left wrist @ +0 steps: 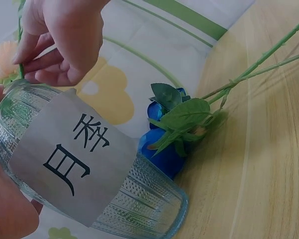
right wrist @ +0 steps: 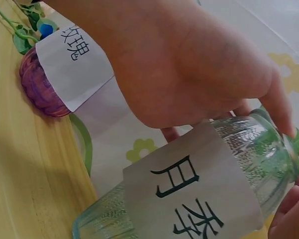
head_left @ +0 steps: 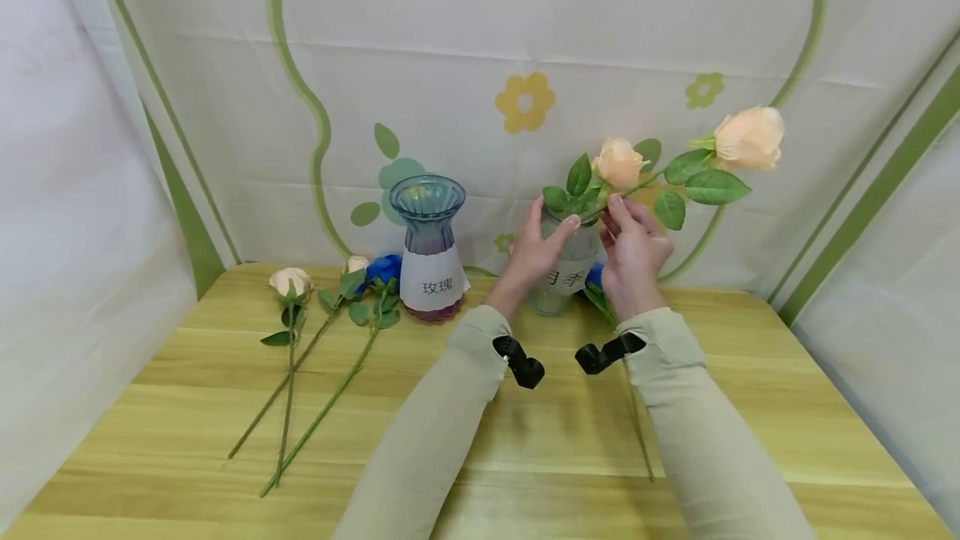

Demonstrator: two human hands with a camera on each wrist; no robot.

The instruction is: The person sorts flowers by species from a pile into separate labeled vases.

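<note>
Glass vase [head_left: 579, 242], gripped near its top by the left hand [head_left: 531, 258], could tip if the right hand [head_left: 636, 255], pinching the stem [head_left: 642, 184] of a peach rose [head_left: 750, 138] leaning out beyond it, levers that stem against the rim [right wrist: 288, 147] just beside the pinch.

Head camera: high, facing forward and down over bench [head_left: 150, 457]; wrist cameras: close, tilted sideways; both share the clear jar [left wrist: 144, 194]; right-wrist view also catches purple vase [right wrist: 42, 89], ten o'clock.
</note>
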